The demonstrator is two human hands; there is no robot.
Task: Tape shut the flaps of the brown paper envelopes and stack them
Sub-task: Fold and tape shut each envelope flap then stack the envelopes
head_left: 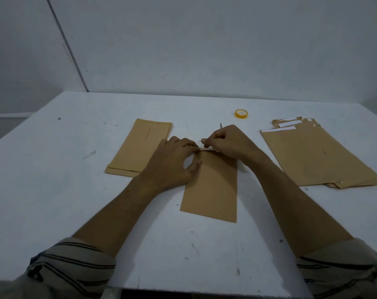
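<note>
A brown paper envelope [213,186] lies lengthwise in the middle of the white table [64,201]. My left hand [172,162] rests on its upper left part, fingers reaching the folded flap at the far end. My right hand [226,143] is at the flap's right side, thumb and forefinger pinching something small at the flap edge; I cannot tell whether it is tape. A small stack of brown envelopes [138,149] lies to the left. A larger pile of brown envelopes [316,154] with white strips at their far ends lies to the right.
A yellow roll of clear tape [241,113] stands beyond my hands, toward the back of the table. A thin grey tip [221,125] pokes out behind my right hand. A grey wall [204,44] rises right behind the table.
</note>
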